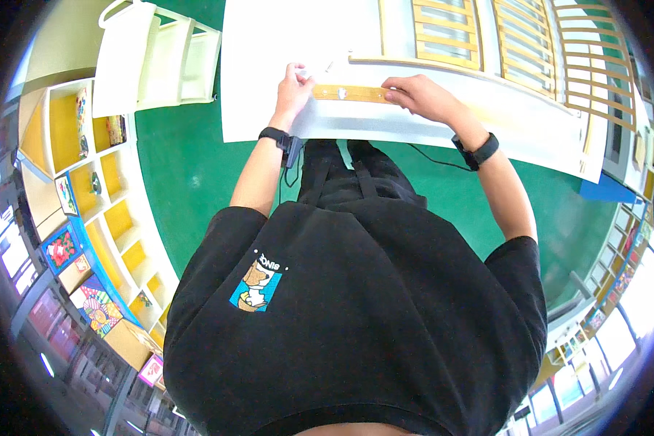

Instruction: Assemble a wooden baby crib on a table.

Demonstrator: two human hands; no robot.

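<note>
A short, flat wooden slat [367, 94] lies crosswise near the front edge of the white tabletop [269, 123]. Something small and white [342, 94] shows on its face, left of the middle. My right hand [421, 98] grips the slat's right end between thumb and fingers. At the left end, my left hand [292, 96] rests against the wood, thumb and fingertips drawn together in a pinch. Whatever that pinch may hold is too small to make out. Beyond the slat, a tiny dark-and-white piece [330, 67] is on the table.
A long wooden rail [421, 62] runs across the table past the slat. Slatted wooden panels [447, 33] lie behind it and to the right, with a curved slatted one [595, 65]. White plastic chairs [163, 65] stand left, above shelving [116, 211]. A cable [436, 158] hangs below the table.
</note>
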